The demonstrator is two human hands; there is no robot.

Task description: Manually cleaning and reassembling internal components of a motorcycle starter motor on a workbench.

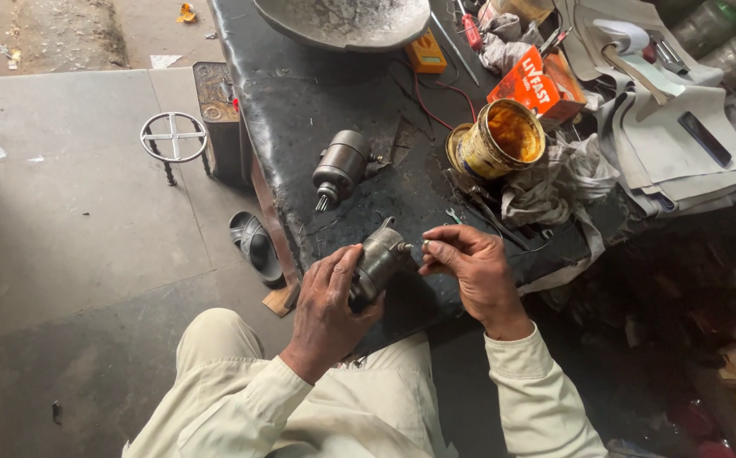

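A dark, greasy workbench (317, 93) stands on a grey stone floor (71, 254), with lots of open floor to the left of its long edge. Right at the bench's near edge, the left hand (327, 315) wraps its fingers around a small grey motor (378, 261). The right hand (470, 267) pinches its fingertips together just beside the motor's tip, maybe on a tiny part, but it is too small to tell. There are two motors: the second motor (340, 168) lies alone farther up the bench. One open tin of yellow grease (497, 137) sits beside a heap of rags (554, 182). One sandal (255, 244) lies on the floor.
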